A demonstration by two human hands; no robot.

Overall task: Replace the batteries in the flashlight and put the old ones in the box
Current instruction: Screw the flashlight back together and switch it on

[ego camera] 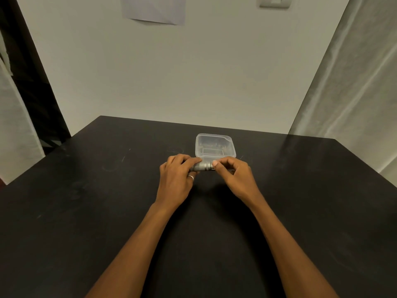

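Silver flashlight (203,167) gripped by left hand (176,179), right hand (233,174) fingers (215,163) pinched on its end, lidded clear box (214,145) touching behind, near far edge of dark surface (86,201), no legible writing, open room either side

Black table (86,211) against a pale wall (193,78); curtains (354,82) at the right, perhaps a light switch (275,2) above
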